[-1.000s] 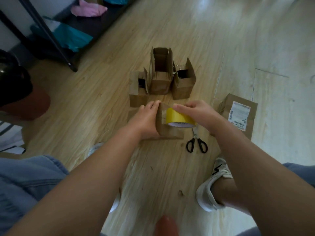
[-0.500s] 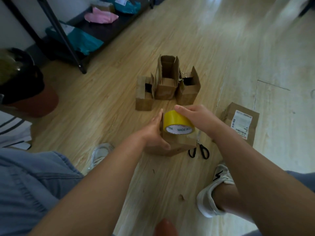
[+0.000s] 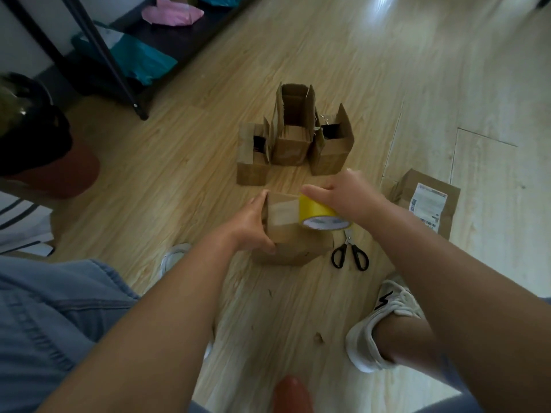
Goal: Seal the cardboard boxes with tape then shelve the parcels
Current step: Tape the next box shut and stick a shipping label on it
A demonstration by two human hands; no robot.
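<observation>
Your left hand (image 3: 252, 226) grips the left side of the small cardboard box (image 3: 293, 247) on the floor, fingers curled round its near corner. Your right hand (image 3: 347, 195) holds the yellow tape roll (image 3: 316, 210) on the box's top, fingers wrapped over it. A pale strip of tape (image 3: 283, 213) runs from the roll leftwards across the top. The print on the roll's white core is too blurred to read. Black-handled scissors (image 3: 350, 254) lie just right of the box. Further right, a flat brown parcel (image 3: 447, 222) bears a white shipping label (image 3: 428, 205) with barcodes, its text too small to read. Three open boxes (image 3: 290, 144) stand just beyond.
</observation>
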